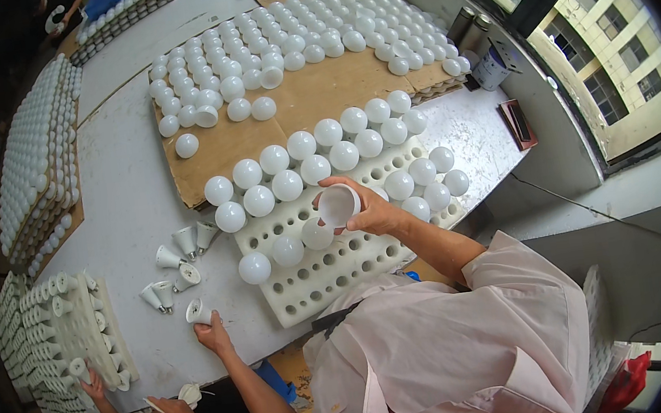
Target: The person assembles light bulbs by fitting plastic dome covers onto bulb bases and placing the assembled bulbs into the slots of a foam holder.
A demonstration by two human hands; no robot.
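Observation:
My right hand (376, 211) grips a white bulb cover (338, 205), its hollow open side showing, above a white foam tray (282, 300) with rows of holes. My left hand (213, 334) holds a white bulb base (197, 312) by its narrower end, with the wide round end upward, left of the tray. Several loose bulb bases (167, 258) lie on the table just beyond that hand. Round white bulbs (287, 185) stand in rows on the far part of the tray, and a few more (287, 251) stand along its middle.
Cardboard (310, 95) behind the tray carries many white covers (247, 49). Stacked trays of bulbs (40, 158) stand at left. Near lower left, a co-worker's hands (94, 387) work beside trays of bases (70, 322). Flasks (463, 24) and a tub (492, 67) stand by the window.

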